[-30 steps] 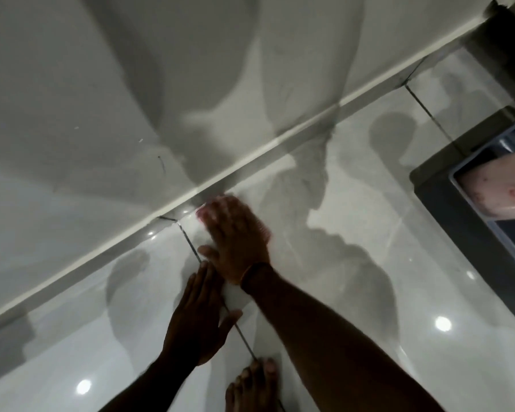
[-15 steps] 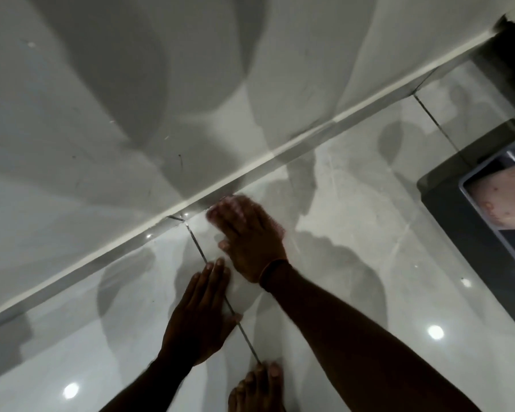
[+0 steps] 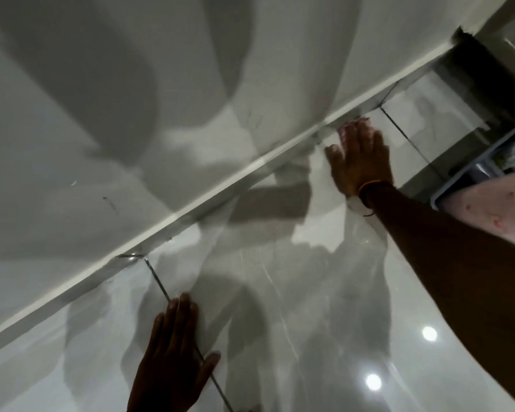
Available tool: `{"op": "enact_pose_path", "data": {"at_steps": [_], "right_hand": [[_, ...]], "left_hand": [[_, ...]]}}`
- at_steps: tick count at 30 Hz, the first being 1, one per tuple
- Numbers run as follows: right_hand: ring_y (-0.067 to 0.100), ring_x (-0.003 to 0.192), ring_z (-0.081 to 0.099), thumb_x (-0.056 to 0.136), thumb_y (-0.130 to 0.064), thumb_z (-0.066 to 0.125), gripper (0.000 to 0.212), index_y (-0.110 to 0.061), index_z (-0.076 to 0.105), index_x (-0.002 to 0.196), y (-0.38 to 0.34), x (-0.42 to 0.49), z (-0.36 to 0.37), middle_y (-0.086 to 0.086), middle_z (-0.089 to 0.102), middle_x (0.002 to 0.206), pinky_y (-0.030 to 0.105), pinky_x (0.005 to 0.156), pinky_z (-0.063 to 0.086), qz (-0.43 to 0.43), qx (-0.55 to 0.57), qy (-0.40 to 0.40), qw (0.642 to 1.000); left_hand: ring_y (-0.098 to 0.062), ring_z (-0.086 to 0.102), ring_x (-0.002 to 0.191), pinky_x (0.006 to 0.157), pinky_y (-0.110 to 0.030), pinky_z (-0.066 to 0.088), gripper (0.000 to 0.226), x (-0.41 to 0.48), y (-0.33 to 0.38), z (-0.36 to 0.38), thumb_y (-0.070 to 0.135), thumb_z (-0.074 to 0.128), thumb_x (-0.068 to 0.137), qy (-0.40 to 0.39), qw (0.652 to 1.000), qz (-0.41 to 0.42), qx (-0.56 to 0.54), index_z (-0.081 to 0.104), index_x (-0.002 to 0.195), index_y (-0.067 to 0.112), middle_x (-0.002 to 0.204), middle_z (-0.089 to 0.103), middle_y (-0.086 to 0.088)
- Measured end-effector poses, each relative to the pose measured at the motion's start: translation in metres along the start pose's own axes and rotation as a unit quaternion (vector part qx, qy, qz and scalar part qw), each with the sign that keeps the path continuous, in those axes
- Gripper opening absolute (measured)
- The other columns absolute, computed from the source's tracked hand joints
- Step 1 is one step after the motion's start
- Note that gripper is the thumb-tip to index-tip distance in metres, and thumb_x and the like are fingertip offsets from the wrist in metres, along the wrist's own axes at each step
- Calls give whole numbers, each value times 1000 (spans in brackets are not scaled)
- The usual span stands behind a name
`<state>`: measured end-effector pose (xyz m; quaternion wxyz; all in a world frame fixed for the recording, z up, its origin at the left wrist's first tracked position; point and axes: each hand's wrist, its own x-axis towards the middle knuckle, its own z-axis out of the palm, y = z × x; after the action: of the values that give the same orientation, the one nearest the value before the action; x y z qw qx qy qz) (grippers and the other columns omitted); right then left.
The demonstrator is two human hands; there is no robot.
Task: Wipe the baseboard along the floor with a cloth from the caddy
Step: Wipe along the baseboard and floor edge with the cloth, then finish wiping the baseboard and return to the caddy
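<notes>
The baseboard [image 3: 84, 288] is a glossy grey strip with a white top edge, running diagonally from lower left to upper right where wall meets floor. My right hand [image 3: 360, 156] lies flat with its fingertips at the baseboard, pressing a thin white cloth [image 3: 354, 202] that shows only at the hand's edges. My left hand [image 3: 173, 361] rests flat on the floor tile, fingers spread, holding nothing. The caddy [image 3: 458, 179], a blue-grey bin, stands at the right edge, close to my right forearm.
A pink spotted cloth [image 3: 506, 215] lies in the caddy. A dark doorway or recess [image 3: 488, 84] ends the wall at upper right. The glossy floor tiles [image 3: 309, 322] show dark grout lines, ceiling-light reflections and heavy shadows.
My right hand has slid right along the baseboard, well away from my left hand, which stays planted on the floor. More of the caddy is now in view.
</notes>
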<state>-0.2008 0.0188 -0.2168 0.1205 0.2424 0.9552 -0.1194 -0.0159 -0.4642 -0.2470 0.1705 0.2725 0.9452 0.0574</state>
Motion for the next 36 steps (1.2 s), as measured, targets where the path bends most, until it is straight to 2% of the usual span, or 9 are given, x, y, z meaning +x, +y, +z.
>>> {"op": "enact_pose_path", "data": {"at_steps": [7, 11, 17, 20, 24, 28, 31, 34, 36], "right_hand": [[41, 168, -3, 111, -26, 33, 68, -15, 2, 172, -5, 13, -4, 14, -6, 181, 55, 138, 6, 72, 40, 35, 996], [33, 168, 13, 111, -20, 38, 61, -22, 25, 170, -52, -54, 19, 9, 13, 181, 41, 138, 11, -25, 100, 51, 993], [25, 169, 12, 99, -7, 16, 73, -30, 35, 166, -134, -163, 57, 2, 18, 180, 39, 139, 8, -210, 168, -86, 959], [15, 167, 20, 94, 21, 32, 84, -26, 42, 163, -141, -205, 39, -3, 31, 177, 37, 140, 13, -108, 326, -126, 931], [3, 159, 37, 89, 27, 30, 96, -37, 46, 159, -96, -274, -13, -15, 50, 165, 38, 137, 27, 82, 481, -118, 865], [-1, 160, 32, 75, 31, 29, 106, -32, 50, 158, -7, -339, -66, -15, 49, 165, 36, 137, 25, 150, 436, -6, 887], [7, 157, 42, 77, 30, 30, 99, -26, 54, 155, 68, -375, -109, -9, 52, 164, 37, 137, 27, 248, 435, 72, 863], [13, 155, 45, 76, 28, 35, 99, -23, 50, 159, 142, -392, -136, -7, 51, 165, 12, 128, 24, 302, 360, 145, 870], [17, 155, 45, 81, 25, 41, 89, -18, 50, 159, 189, -386, -147, 0, 51, 165, 12, 127, 27, 314, 330, 195, 868]], "left_hand": [[-42, 31, 151, 118, -55, 29, 95, 7, 5, -9, 71, 32, 98, 27, 1000, 3, 9, 38, 153, -5, 164, 33, -26], [-40, 23, 156, 127, -46, 16, 100, 10, 4, -24, 69, 42, 93, -19, 1000, 21, -1, 27, 158, -5, 170, 21, -23], [-29, 8, 161, 127, -44, 22, 106, 21, 9, -50, 74, 42, 91, -75, 997, 14, -4, 7, 164, 5, 175, 5, -12], [-31, 10, 160, 126, -48, 28, 100, 32, 27, -79, 69, 34, 95, -86, 996, 30, 17, 5, 163, 2, 173, 7, -17], [-34, 10, 160, 127, -47, 23, 98, 50, 83, -136, 69, 22, 95, -84, 993, 72, 39, 6, 163, 0, 172, 4, -19], [-34, 14, 159, 126, -47, 27, 95, 62, 165, -184, 68, 20, 98, -77, 979, 184, 45, 15, 161, -2, 171, 13, -20], [-31, 16, 159, 127, -44, 25, 89, 70, 236, -202, 62, 30, 99, -75, 963, 257, 32, 17, 162, 1, 172, 14, -17], [-30, 10, 160, 128, -45, 22, 86, 86, 306, -200, 62, 32, 102, -66, 934, 352, 7, 17, 163, 3, 173, 12, -15], [-32, 13, 160, 128, -47, 23, 85, 105, 350, -188, 60, 34, 102, -62, 902, 427, 24, 19, 163, 3, 172, 16, -16]]}}
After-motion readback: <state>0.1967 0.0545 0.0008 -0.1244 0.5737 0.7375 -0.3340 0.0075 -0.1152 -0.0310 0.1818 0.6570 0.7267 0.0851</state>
